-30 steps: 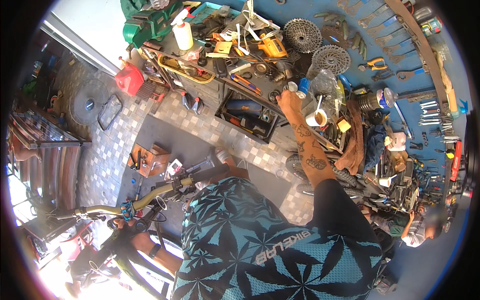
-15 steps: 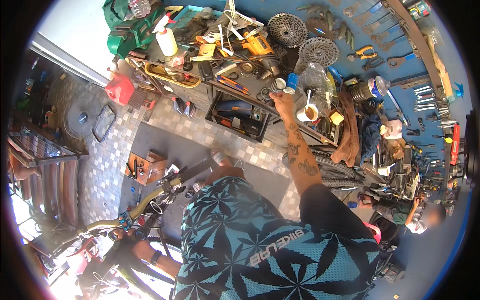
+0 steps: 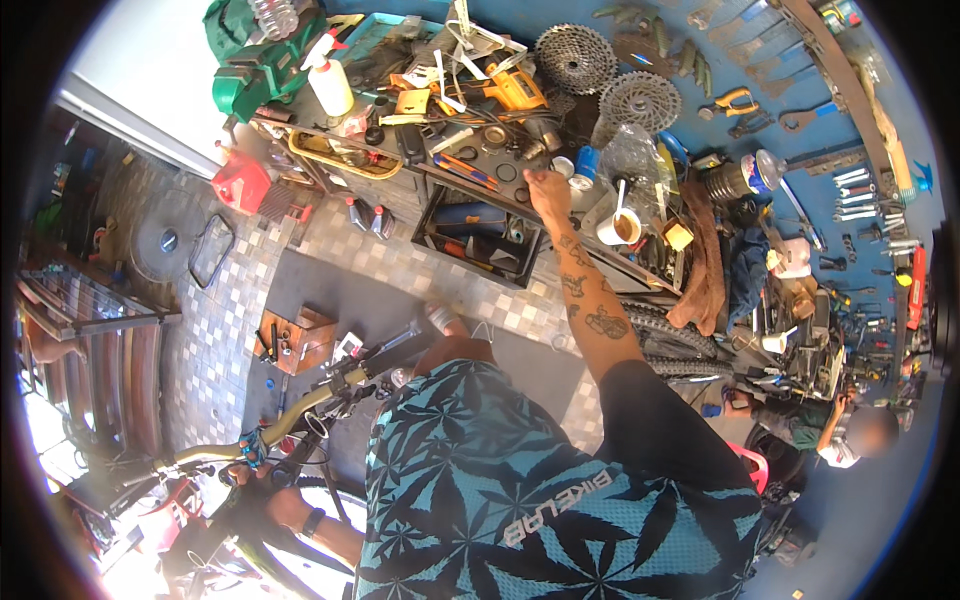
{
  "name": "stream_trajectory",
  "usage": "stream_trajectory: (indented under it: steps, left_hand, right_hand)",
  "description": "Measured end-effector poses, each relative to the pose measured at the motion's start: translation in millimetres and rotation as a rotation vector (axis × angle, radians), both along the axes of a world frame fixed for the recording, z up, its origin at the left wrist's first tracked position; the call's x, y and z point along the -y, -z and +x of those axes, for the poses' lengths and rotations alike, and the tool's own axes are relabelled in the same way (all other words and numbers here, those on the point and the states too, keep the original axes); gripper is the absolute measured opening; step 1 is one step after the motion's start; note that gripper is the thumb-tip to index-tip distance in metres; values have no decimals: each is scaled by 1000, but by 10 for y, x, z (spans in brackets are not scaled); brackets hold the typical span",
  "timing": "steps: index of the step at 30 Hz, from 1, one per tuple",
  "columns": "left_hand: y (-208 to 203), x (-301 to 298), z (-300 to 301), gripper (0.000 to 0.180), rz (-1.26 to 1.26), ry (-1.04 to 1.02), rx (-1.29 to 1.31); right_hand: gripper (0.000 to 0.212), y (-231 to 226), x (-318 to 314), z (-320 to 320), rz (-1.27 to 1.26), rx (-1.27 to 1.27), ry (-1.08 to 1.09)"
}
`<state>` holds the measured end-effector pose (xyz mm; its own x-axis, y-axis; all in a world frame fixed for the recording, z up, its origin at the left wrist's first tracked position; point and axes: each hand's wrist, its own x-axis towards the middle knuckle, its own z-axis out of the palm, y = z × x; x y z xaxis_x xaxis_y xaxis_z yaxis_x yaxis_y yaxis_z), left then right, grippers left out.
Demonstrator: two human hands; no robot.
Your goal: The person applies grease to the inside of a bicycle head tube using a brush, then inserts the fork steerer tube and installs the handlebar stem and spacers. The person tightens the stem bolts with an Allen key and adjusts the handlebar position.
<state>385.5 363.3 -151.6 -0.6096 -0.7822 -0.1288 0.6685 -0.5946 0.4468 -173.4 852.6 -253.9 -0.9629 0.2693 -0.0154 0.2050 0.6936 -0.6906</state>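
My right hand [image 3: 547, 193] reaches over the front edge of the cluttered workbench [image 3: 395, 172], fingers closed. What they hold, if anything, is hidden from me. Close to its fingers lie thin black rings [image 3: 507, 173], and beyond stands a blue can [image 3: 584, 165]. A white cup [image 3: 620, 228] with brown liquid and a spoon sits right of the wrist. At the lower left my left hand [image 3: 287, 507] is closed round a dark part of a bicycle, just below its olive-gold handlebar [image 3: 300, 407]. Glare and shadow partly hide those fingers.
An open drawer [image 3: 470, 262] juts out below the bench. Two large cassettes [image 3: 576, 60] and an orange power tool [image 3: 515, 88] lie on top. A wooden box [image 3: 300, 340] stands on the tiled floor beside the bicycle. Another person [image 3: 815, 430] is at the right.
My right hand has shifted a little left and toward me, away from the blue can, uncovering a round tin. My left hand stays at the bicycle.
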Motion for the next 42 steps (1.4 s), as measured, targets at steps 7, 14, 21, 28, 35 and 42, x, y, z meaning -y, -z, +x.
stream_trajectory:
  steps: [7,14,21,28,35,42]
  left_hand:
    - [-26,-14,60,38,7,-23,-6]
    - [-84,-56,63,38,2,-41,-14]
    - [-115,-150,24,38,36,-85,-82]
    - [-120,-200,-130,38,102,-67,-121]
    - [18,-155,-53,38,7,-143,-5]
    - [232,-99,-71,36,-556,-291,762]
  right_hand:
    - [15,-118,-219,115,347,-67,-245]
    - [20,-70,-342,43,487,1,-446]
    - [12,-215,-286,58,621,-155,-451]
    - [15,-261,-213,138,579,-176,-707]
    - [15,-353,-191,80,656,-176,-754]
    - [22,-416,-218,61,622,-113,-774]
